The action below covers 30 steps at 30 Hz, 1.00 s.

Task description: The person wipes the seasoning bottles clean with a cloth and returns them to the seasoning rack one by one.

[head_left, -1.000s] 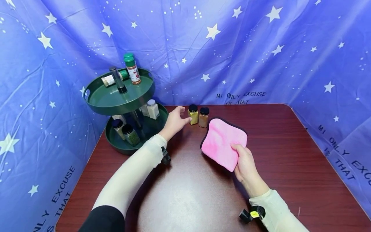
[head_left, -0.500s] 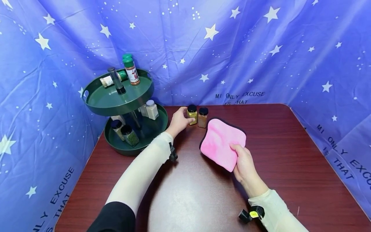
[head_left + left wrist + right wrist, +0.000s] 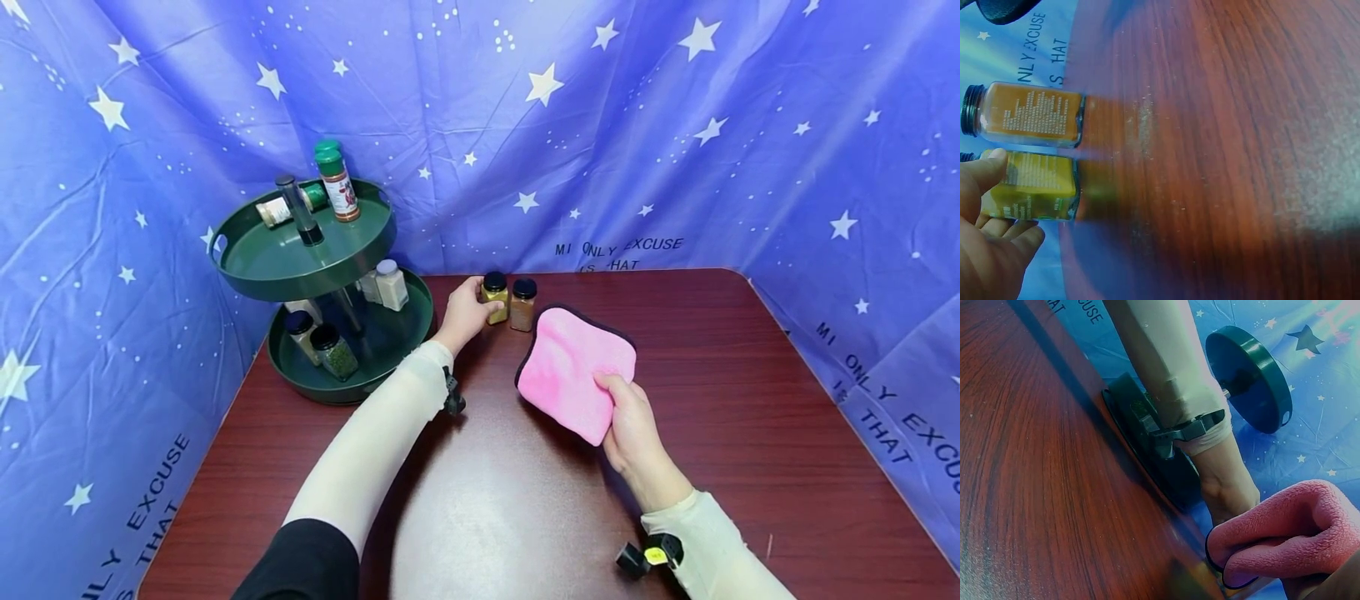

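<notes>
Beyond the yellow jar (image 3: 495,299), "ONLY EXCUSE" lettering (image 3: 617,249)

Left arm (image 3: 375,446): stretched forward, slanting up and to the right in the head view
Left wrist (image 3: 444,357): roughly in line with the forearm
Left hand (image 3: 462,317): reached farther forward than the other — in a pinching grip
Left thumb (image 3: 991,170): set opposite the fingers (image 3: 1027,240), which are bent
Right forearm (image 3: 723,554): angled in from the lower right
Right hand (image 3: 633,429): gripping, well apart from the left — thumb (image 3: 615,386) on top, fingers mostly hidden beneath
</notes>
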Motion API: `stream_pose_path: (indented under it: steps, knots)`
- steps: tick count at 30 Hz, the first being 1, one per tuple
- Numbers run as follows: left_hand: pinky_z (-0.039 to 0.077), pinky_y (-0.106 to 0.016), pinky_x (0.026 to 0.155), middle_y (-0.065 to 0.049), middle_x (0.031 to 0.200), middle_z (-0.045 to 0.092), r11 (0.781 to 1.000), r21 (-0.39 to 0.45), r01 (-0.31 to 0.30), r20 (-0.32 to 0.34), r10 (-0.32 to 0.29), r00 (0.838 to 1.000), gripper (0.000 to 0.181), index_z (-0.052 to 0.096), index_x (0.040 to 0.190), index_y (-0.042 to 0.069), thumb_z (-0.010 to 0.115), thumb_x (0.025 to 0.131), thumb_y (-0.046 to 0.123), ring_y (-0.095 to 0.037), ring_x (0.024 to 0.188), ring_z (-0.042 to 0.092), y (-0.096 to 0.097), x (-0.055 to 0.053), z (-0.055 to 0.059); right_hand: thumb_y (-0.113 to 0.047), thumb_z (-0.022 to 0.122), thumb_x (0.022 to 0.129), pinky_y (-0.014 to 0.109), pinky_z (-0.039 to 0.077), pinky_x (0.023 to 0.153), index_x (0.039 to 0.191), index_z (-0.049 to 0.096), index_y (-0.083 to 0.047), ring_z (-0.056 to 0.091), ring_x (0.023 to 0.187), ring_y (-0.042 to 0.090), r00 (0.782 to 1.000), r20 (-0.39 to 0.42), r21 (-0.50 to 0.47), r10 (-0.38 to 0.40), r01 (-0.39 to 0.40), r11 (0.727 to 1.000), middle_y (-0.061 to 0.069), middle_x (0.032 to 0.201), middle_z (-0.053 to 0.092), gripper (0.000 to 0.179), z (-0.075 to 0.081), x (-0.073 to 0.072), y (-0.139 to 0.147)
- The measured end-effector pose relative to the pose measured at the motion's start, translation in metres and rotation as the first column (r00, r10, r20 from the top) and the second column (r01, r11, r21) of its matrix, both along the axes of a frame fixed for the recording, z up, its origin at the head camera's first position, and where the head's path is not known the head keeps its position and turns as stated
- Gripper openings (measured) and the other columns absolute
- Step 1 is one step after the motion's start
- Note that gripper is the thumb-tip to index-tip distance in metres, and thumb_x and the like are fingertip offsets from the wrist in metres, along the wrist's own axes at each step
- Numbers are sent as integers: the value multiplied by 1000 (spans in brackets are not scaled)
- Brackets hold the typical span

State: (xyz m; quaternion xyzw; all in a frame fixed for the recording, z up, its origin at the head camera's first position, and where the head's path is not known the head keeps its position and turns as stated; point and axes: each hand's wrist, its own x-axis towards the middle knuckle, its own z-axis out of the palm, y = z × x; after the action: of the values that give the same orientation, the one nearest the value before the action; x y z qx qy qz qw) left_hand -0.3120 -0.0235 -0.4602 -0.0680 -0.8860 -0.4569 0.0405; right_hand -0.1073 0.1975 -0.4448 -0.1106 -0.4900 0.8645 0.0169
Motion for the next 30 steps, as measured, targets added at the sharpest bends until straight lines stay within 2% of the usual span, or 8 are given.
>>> stream_pose_path:
  steps: [11, 18, 24, 30]
  knots:
    - [51, -37, 99, -12, 116, 72, 1000, 15, -23, -24, 24, 999, 48, 60, 131, 4, 80, 90, 18, -24, 109, 66, -2, -2, -2, -4, 44, 103, 25, 59, 71, 97, 60, -10, 71, 78, 7, 1000, -11, 4, -1, 1, 1000, -3, 84, 72, 18, 1, 0, -3]
    - [52, -39, 97, -12, 114, 72, 998, 32, -62, -40, 64, 997, 46, 60, 130, 5, 80, 90, 18, -24, 108, 66, -11, 0, 0, -5, 43, 104, 24, 59, 71, 98, 59, -11, 71, 78, 6, 1000, -11, 14, 9, -9, 1000, -4, 84, 72, 18, 1, 0, -2]
    - [53, -39, 98, -12, 118, 71, 998, 51, -35, -45, 37, 998, 44, 59, 129, 5, 78, 92, 20, -24, 110, 66, -17, 6, 6, -4, 43, 105, 25, 59, 70, 98, 60, -10, 71, 78, 7, 1000, -7, 2, 12, -12, 1000, -3, 84, 72, 20, -1, 0, 2]
    - [55, -37, 94, -10, 113, 71, 997, 79, 9, -77, -3, 997, 42, 60, 125, 6, 80, 91, 21, -22, 104, 67, -23, 16, 16, -3, 43, 104, 24, 59, 71, 97, 61, -11, 71, 78, 7, 1000, -14, 1, 9, -9, 1000, -3, 84, 72, 21, -2, -1, 4]
